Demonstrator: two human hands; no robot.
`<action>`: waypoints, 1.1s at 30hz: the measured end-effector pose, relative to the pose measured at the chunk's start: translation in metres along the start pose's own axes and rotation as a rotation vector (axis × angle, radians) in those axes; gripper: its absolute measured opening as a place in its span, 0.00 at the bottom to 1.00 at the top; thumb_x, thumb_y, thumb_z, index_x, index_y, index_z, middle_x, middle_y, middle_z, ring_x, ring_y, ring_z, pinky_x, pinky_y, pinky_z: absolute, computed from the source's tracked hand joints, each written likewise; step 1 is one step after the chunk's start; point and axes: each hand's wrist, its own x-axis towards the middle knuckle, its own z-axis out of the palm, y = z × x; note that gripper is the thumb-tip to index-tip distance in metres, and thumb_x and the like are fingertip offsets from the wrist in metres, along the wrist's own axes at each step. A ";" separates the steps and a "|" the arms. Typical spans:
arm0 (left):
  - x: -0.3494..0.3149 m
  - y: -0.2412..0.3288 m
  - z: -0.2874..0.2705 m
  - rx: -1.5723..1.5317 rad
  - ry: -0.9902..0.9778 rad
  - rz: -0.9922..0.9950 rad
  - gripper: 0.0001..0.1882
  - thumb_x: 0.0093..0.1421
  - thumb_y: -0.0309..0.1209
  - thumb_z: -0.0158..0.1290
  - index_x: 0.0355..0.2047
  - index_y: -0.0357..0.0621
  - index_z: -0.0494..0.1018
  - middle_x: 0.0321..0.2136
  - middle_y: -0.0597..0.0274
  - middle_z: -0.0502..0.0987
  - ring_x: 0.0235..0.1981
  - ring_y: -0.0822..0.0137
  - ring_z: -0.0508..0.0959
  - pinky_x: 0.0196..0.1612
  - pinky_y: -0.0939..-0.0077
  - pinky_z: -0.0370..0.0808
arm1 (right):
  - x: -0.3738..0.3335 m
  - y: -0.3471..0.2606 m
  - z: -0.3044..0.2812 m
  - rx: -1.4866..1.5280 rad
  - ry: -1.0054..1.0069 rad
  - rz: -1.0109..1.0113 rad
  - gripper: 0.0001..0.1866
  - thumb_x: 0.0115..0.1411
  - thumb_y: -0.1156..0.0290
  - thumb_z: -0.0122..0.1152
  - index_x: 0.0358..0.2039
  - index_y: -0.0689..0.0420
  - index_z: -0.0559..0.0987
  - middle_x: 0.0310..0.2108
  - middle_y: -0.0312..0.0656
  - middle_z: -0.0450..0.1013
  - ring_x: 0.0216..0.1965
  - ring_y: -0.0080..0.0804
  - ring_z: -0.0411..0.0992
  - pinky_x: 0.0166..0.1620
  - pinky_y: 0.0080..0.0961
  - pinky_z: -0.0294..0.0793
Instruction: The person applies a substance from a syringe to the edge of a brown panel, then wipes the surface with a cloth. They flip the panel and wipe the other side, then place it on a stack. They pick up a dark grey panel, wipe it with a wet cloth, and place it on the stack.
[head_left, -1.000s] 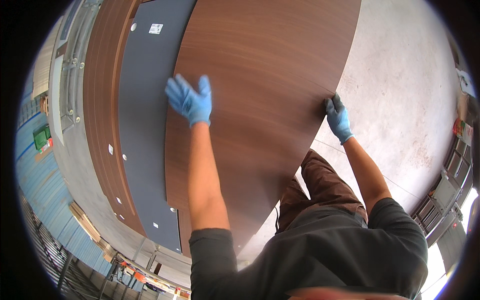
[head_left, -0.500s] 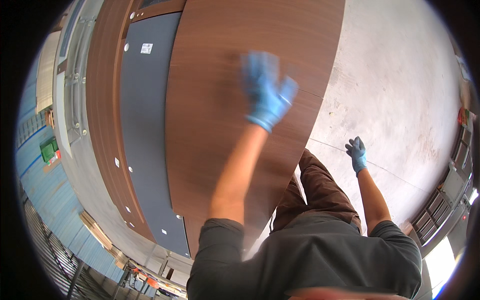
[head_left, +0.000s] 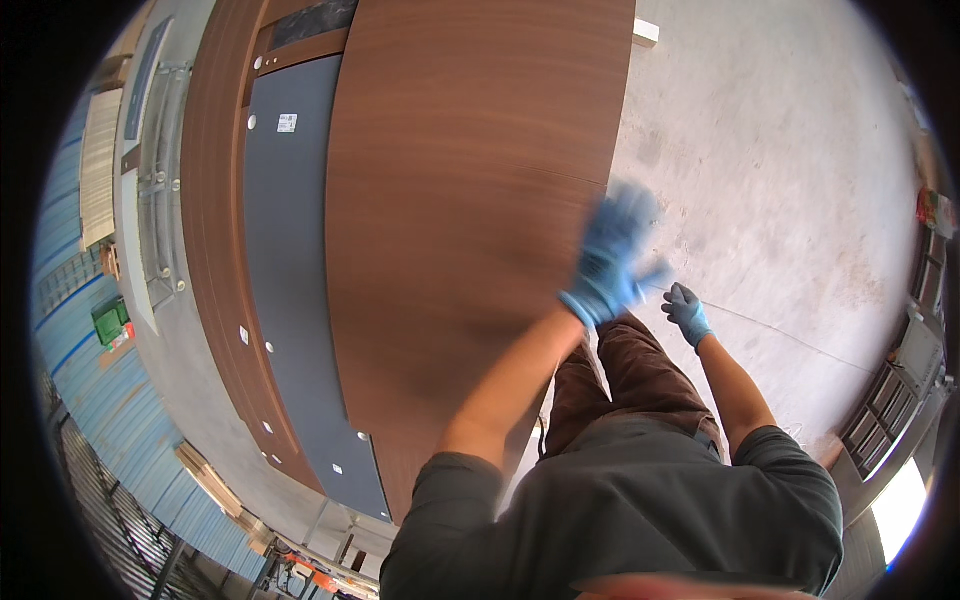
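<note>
Big brown wood-grain panel [head_left: 450, 200] lies left of both hands, its left edge overlapping a grey panel [head_left: 287, 220]. Left hand [head_left: 610, 255], blue glove, is at the brown panel's right edge, partly over the panel, partly past it. Thumb spread away from the fingers; blur hides finger detail, can't tell if it touches the panel. Right hand [head_left: 688, 316], also gloved, is clear of that edge, out over the concrete floor [head_left: 760, 180], fingers curled together; can't tell if it's pinching anything.
</note>
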 end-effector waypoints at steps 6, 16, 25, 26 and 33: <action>0.093 -0.147 -0.135 0.587 0.316 -0.614 0.56 0.67 0.68 0.49 0.79 0.40 0.45 0.80 0.38 0.40 0.80 0.39 0.37 0.78 0.43 0.38 | -0.021 -0.002 -0.010 -0.018 0.030 0.012 0.32 0.73 0.51 0.56 0.69 0.59 0.71 0.47 0.37 0.79 0.38 0.24 0.77 0.38 0.25 0.76; 0.045 0.038 0.085 -0.267 -0.335 0.353 0.37 0.62 0.54 0.63 0.63 0.43 0.72 0.65 0.40 0.71 0.69 0.38 0.67 0.72 0.48 0.63 | -0.026 0.058 -0.049 -0.034 0.082 0.181 0.32 0.72 0.47 0.56 0.66 0.59 0.75 0.41 0.35 0.77 0.34 0.24 0.75 0.34 0.25 0.74; 0.022 -0.013 0.014 0.482 -0.029 -0.161 0.50 0.60 0.51 0.65 0.73 0.36 0.59 0.75 0.32 0.54 0.77 0.33 0.51 0.77 0.35 0.45 | -0.035 0.060 -0.033 0.051 0.015 0.049 0.31 0.72 0.48 0.56 0.64 0.59 0.76 0.43 0.38 0.79 0.37 0.26 0.76 0.36 0.27 0.75; -0.003 0.009 0.028 0.325 -0.317 -0.118 0.47 0.58 0.50 0.66 0.71 0.41 0.62 0.74 0.40 0.59 0.75 0.37 0.58 0.76 0.36 0.48 | -0.036 0.062 -0.030 0.055 0.007 0.050 0.31 0.72 0.48 0.56 0.65 0.59 0.75 0.43 0.38 0.79 0.37 0.26 0.76 0.36 0.27 0.75; -0.161 0.069 0.031 0.396 -0.054 -0.305 0.51 0.57 0.48 0.66 0.75 0.41 0.58 0.76 0.39 0.53 0.78 0.35 0.50 0.75 0.37 0.49 | -0.053 0.083 -0.031 0.024 -0.068 0.023 0.29 0.72 0.50 0.57 0.63 0.59 0.76 0.44 0.39 0.79 0.36 0.27 0.77 0.35 0.28 0.75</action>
